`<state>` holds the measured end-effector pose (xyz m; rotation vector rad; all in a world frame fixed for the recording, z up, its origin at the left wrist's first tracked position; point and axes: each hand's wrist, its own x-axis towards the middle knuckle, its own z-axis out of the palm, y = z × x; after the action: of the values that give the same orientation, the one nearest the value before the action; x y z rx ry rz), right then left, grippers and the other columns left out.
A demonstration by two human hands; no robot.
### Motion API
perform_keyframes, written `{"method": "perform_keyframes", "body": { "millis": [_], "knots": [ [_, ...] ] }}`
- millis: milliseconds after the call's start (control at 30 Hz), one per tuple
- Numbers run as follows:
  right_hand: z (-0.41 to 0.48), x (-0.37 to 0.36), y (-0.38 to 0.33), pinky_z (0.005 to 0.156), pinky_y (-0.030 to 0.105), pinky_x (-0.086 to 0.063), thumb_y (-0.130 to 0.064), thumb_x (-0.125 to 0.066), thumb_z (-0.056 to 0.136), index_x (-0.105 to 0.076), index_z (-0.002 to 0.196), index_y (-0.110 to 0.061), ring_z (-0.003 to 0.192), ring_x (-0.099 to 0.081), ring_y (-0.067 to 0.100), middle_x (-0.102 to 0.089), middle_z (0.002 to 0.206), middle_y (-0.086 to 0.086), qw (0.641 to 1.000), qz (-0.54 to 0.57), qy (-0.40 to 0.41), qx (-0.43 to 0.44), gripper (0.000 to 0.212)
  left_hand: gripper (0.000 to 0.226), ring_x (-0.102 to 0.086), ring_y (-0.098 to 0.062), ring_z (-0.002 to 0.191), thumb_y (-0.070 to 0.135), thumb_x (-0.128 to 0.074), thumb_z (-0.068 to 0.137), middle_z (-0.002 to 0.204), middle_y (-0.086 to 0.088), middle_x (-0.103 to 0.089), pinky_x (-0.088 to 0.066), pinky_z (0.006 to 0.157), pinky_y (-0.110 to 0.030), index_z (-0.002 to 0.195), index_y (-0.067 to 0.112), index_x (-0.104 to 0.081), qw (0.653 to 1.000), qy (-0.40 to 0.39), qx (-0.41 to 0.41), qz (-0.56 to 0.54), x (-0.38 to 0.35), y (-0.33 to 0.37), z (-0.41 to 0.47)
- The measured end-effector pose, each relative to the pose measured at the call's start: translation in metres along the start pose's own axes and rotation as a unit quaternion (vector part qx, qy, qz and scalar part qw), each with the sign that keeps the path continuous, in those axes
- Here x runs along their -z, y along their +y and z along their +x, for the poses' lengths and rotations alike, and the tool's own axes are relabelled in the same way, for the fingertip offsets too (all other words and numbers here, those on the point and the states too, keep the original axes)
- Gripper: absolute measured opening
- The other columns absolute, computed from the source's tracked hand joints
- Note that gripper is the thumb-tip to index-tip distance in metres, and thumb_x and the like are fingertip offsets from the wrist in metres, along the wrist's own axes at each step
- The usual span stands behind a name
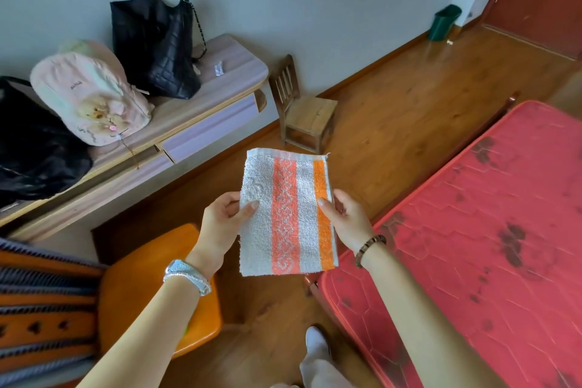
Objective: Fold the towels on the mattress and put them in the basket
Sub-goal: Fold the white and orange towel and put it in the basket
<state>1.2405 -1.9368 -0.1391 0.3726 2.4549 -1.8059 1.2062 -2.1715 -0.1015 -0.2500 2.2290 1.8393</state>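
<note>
A small folded towel (285, 214), white with orange and coral stripes, hangs in the air above the wooden floor between both hands. My left hand (222, 222) pinches its left edge, thumb on the front. My right hand (345, 219) pinches its right edge the same way. The red mattress (472, 230) lies on the right, and no other towel shows on it. An orange container (151, 287) sits low on the left under my left forearm; I cannot tell whether it is the basket.
A low wooden cabinet (201, 110) along the wall carries a black bag (157, 44), a pink backpack (91, 94) and a dark bundle. A small wooden chair (302, 110) stands by the wall. A green bin (444, 22) sits far back. Striped fabric (41, 309) lies bottom left.
</note>
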Motion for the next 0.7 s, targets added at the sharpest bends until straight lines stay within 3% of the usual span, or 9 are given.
{"method": "perform_keyframes", "body": {
  "millis": [167,300,400,500,567,700],
  "knots": [
    [0.039,0.011,-0.01,0.062,0.01,-0.035,-0.042,-0.052,0.096,-0.053,0.122,-0.013,0.075,-0.046,-0.005,-0.048,0.085,-0.017,1.0,0.001,-0.004,-0.002,0.038,0.02,-0.075,-0.016,0.087,0.017,-0.072,0.088,0.096,-0.001,-0.077,-0.062,0.07,-0.026,0.104,0.008,-0.066,1.0,-0.009,-0.008,-0.024,-0.007,0.014,0.038],
    [0.063,0.017,-0.021,0.049,0.006,-0.035,-0.033,-0.053,0.098,-0.049,0.088,-0.024,0.055,-0.046,-0.011,-0.043,0.069,-0.018,1.0,0.009,-0.006,-0.012,0.014,0.021,-0.075,-0.017,0.089,0.018,-0.071,0.088,0.1,-0.003,-0.076,-0.062,0.076,-0.031,0.105,0.007,-0.065,0.999,-0.029,-0.011,-0.024,-0.011,0.025,0.07],
    [0.08,0.02,-0.026,0.051,0.003,-0.037,-0.025,-0.053,0.099,-0.048,0.077,-0.03,0.051,-0.049,-0.015,-0.047,0.065,-0.013,1.0,0.009,0.007,-0.005,0.023,0.027,-0.074,-0.022,0.093,0.021,-0.072,0.087,0.104,-0.008,-0.075,-0.061,0.081,-0.037,0.108,0.005,-0.065,0.998,-0.051,-0.013,-0.029,-0.014,0.032,0.097],
    [0.101,0.018,-0.029,0.068,0.016,-0.047,-0.036,-0.054,0.097,-0.062,0.096,-0.016,0.074,-0.06,0.0,-0.065,0.083,0.006,1.0,-0.003,0.026,-0.017,0.021,0.03,-0.074,-0.023,0.093,0.023,-0.072,0.088,0.105,-0.01,-0.074,-0.061,0.083,-0.04,0.109,0.004,-0.064,0.997,-0.077,-0.014,-0.015,-0.015,0.038,0.129],
    [0.12,0.016,-0.033,0.079,0.029,-0.055,-0.039,-0.055,0.096,-0.063,0.109,-0.015,0.09,-0.066,0.013,-0.07,0.098,0.003,0.998,0.003,0.044,-0.033,0.028,0.03,-0.074,-0.023,0.093,0.024,-0.072,0.088,0.106,-0.01,-0.074,-0.061,0.083,-0.041,0.11,0.004,-0.064,0.995,-0.098,-0.015,-0.008,-0.016,0.043,0.155],
    [0.155,0.004,-0.044,0.073,0.021,-0.052,-0.034,-0.056,0.096,-0.063,0.108,-0.022,0.093,-0.067,0.009,-0.07,0.1,-0.005,0.993,0.059,0.082,-0.055,0.019,0.027,-0.074,-0.025,0.094,0.027,-0.072,0.089,0.106,-0.01,-0.075,-0.061,0.085,-0.042,0.109,0.009,-0.066,0.989,-0.144,-0.009,0.014,-0.013,0.059,0.214]
  ]
}}
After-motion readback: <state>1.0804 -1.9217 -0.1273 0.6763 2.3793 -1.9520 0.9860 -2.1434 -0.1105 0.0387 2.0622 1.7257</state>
